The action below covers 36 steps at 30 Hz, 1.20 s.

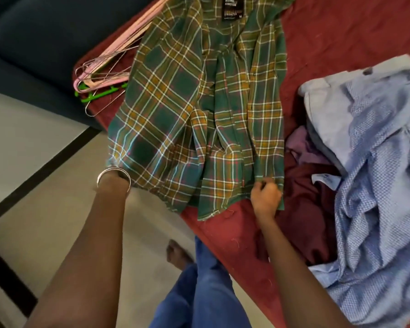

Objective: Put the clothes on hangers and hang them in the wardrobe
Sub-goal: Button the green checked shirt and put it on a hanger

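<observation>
Now each hand (265,197) grips the plaid shirt's (199,102) hem at the bed's (223,233) edge.

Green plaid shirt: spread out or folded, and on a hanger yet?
Spread flat, front open, on the bed: the green plaid shirt shows its neck label. No hanger in it; hangers lie beside.

Bed's left edge: we see the plaid shirt (199,110) spread across it, its hem hanging over onto the floor side.
Far-left corner: a heap of hangers (104,74) lies beside the shirt.
Right side: a pile of clothes (369,166) fills it, touching the shirt.
Free room: bare red bedsheet (341,31) beyond the pile, and a strip at the near edge.
</observation>
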Motion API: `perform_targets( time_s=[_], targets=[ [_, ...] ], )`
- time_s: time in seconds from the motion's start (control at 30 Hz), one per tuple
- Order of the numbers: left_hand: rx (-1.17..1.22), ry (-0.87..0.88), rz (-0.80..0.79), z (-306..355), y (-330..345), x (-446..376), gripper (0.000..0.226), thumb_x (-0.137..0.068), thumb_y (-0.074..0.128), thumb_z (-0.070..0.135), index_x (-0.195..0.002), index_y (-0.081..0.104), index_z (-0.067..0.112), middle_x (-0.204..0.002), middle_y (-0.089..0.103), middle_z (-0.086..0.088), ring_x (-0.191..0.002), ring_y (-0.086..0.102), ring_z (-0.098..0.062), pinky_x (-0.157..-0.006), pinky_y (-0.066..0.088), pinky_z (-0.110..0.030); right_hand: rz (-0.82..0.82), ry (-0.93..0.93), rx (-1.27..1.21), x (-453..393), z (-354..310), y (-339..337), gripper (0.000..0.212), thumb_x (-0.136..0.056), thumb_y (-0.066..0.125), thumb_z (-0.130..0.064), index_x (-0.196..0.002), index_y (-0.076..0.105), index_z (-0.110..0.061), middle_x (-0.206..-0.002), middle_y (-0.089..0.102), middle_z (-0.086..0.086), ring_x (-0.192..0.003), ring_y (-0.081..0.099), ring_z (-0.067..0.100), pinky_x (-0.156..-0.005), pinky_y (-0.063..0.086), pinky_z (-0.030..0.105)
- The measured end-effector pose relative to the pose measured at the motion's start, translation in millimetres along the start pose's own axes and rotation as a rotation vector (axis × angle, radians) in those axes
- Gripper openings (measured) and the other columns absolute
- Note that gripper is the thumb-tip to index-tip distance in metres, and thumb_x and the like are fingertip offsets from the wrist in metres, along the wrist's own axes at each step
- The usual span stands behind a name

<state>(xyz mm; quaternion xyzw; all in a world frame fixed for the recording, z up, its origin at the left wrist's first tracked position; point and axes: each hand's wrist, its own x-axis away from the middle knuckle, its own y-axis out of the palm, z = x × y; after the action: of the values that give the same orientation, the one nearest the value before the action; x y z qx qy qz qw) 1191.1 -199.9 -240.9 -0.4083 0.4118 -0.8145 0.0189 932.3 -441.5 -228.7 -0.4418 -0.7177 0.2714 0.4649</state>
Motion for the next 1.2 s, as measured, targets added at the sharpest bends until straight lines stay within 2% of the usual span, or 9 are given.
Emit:
perform_targets(
  time_s=[0.13,0.33,0.4,0.6,0.7,0.8,0.9,1.03,1.2],
  targets=[
    [0.603,0.183,0.275,37,-21,63,0.052,-0.092,0.056,0.038,-0.137,0.043,0.017,-0.129,0.053,0.009,-0.118,0.055,-0.019,-0.081,0.043,-0.007,0.086,-0.09,-0.171,10,0,-16,0.023,-0.087,0.048,-0.011,-0.092,0.063,0.005,-0.085,0.065,0.03,-0.081,0.06,0.044,-0.069,0.037,0.041],
    [-0.393,1.456,-0.561,26,40,181,0.028,-0.082,0.058,0.005,-0.1,0.065,0.025,-0.105,0.068,-0.011,-0.097,0.065,-0.026,-0.085,0.052,-0.026,0.079,-0.159,-0.317,14,4,-26,0.021,-0.082,0.047,-0.017,-0.087,0.061,-0.003,-0.068,0.059,0.011,-0.063,0.054,0.026,-0.064,0.043,0.037],
    [-0.81,1.668,-0.543,-9,58,166,0.018,-0.074,0.063,0.007,-0.086,0.072,0.017,-0.085,0.07,-0.003,-0.074,0.067,-0.024,-0.062,0.054,-0.026,0.059,-0.204,-0.329,15,7,-27,0.022,-0.085,0.051,-0.024,-0.089,0.061,-0.005,-0.063,0.052,-0.002,-0.061,0.048,0.021,-0.061,0.041,0.037],
    [-1.117,1.381,-0.228,-56,37,130,0.029,-0.043,0.086,0.003,-0.065,0.069,0.012,-0.076,0.062,-0.008,-0.062,0.06,-0.026,-0.054,0.052,-0.031,0.129,-0.441,-0.162,24,20,-28,0.031,-0.09,0.057,-0.029,-0.104,0.061,-0.001,-0.073,0.063,0.017,-0.058,0.059,0.036,-0.052,0.044,0.036],
    [-1.384,1.159,-0.18,-50,22,134,0.027,-0.061,0.084,0.02,-0.084,0.074,0.01,-0.095,0.066,-0.008,-0.09,0.063,-0.032,-0.08,0.052,-0.047,0.204,-0.581,0.108,42,17,-24,0.022,-0.087,0.054,-0.016,-0.103,0.065,-0.006,-0.074,0.067,0.015,-0.059,0.064,0.034,-0.045,0.045,0.031],
    [-1.648,0.826,-0.384,-33,23,143,0.035,-0.093,0.049,0.037,-0.123,0.06,0.022,-0.133,0.054,-0.001,-0.128,0.043,-0.028,-0.112,0.023,-0.048,-0.165,-0.603,0.499,50,14,-13,0.023,-0.09,0.048,-0.021,-0.109,0.06,-0.015,-0.089,0.068,0.012,-0.079,0.067,0.034,-0.062,0.052,0.038],
    [-1.436,0.852,-0.451,-14,33,153,0.021,-0.088,0.052,0.032,-0.103,0.065,0.026,-0.118,0.062,-0.004,-0.114,0.055,-0.029,-0.103,0.036,-0.047,-0.493,-0.472,0.725,52,13,-8,0.035,-0.093,0.051,-0.047,-0.105,0.065,-0.017,-0.108,0.066,0.008,-0.106,0.06,0.03,-0.093,0.042,0.044],
    [-0.678,1.118,-0.283,-5,55,157,0.017,-0.084,0.049,0.024,-0.093,0.06,0.015,-0.097,0.06,-0.013,-0.089,0.057,-0.037,-0.074,0.05,-0.044,-0.243,-0.476,0.378,48,7,-5,0.036,-0.096,0.053,-0.041,-0.096,0.066,-0.008,-0.098,0.064,0.015,-0.094,0.062,0.035,-0.078,0.045,0.038],
    [-0.992,0.818,-0.509,-19,78,171,0.025,-0.091,0.055,0.033,-0.107,0.057,0.014,-0.109,0.061,-0.016,-0.101,0.059,-0.037,-0.083,0.05,-0.045,-0.342,-0.329,0.019,32,3,16,0.029,-0.083,0.074,-0.023,-0.099,0.058,-0.005,-0.085,0.059,0.009,-0.077,0.056,0.026,-0.07,0.044,0.035]
  ],
)
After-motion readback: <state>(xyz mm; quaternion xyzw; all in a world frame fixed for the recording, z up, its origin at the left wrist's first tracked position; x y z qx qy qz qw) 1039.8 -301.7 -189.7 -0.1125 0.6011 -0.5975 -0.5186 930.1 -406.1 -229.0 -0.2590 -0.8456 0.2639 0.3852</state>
